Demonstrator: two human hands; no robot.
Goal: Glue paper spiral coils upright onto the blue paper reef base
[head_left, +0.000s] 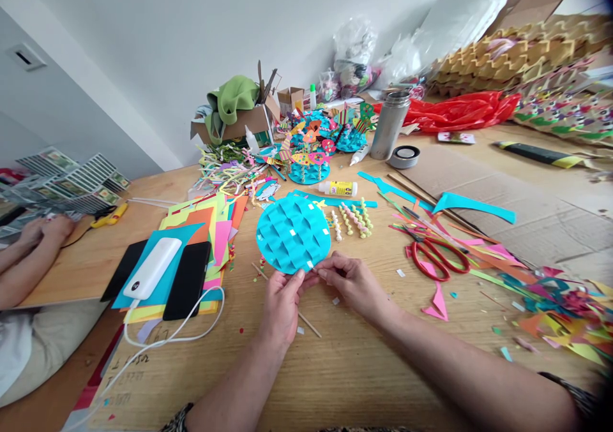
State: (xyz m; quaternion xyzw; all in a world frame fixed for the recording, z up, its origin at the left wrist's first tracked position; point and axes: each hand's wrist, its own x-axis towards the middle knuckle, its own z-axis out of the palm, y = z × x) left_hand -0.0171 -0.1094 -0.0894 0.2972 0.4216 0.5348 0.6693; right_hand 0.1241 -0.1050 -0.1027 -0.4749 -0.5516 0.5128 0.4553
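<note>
A round teal paper disc [293, 233] with a woven, scale-like surface and small white tabs lies on the wooden table in front of me. My left hand [282, 301] pinches its near edge with thumb and fingers. Just to the right, my right hand [352, 279] is closed in a pinch at the same edge, on a small white tab. A thin wooden stick [306, 320] lies on the table under my hands.
Red scissors [438, 256] and paper scraps lie to the right. A glue bottle [339, 188] and twisted paper sticks [352, 218] sit behind the disc. At left are coloured paper sheets, a white power bank [153, 267], a black phone [188, 280], and another person's hands [36, 237].
</note>
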